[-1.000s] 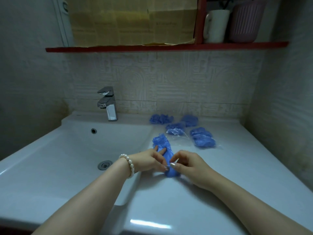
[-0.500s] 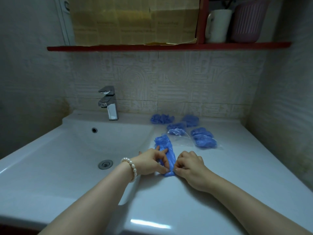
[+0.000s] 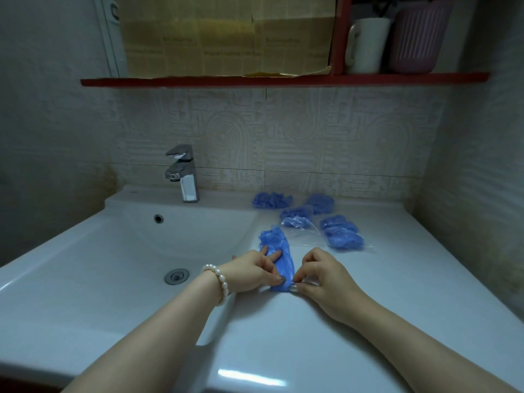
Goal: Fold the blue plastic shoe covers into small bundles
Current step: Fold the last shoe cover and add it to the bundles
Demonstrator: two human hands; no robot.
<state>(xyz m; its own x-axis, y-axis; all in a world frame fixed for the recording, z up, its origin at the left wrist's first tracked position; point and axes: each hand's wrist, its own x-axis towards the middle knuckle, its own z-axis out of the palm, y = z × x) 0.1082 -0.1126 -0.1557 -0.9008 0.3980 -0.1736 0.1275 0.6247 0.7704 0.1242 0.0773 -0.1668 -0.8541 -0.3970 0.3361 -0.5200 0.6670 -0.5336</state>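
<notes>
On the white counter [image 3: 368,321] right of the basin, both hands pinch the near end of a blue shoe cover [image 3: 279,258]: left hand [image 3: 252,269], right hand [image 3: 323,275]. Folded bundles [image 3: 341,236] lie farther back.

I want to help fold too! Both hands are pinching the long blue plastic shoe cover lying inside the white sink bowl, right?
Not quite. In the head view, both hands, left hand and right hand, do pinch the long blue plastic shoe cover, but it lies on the flat white countertop beside the bowl, not inside it.
</notes>
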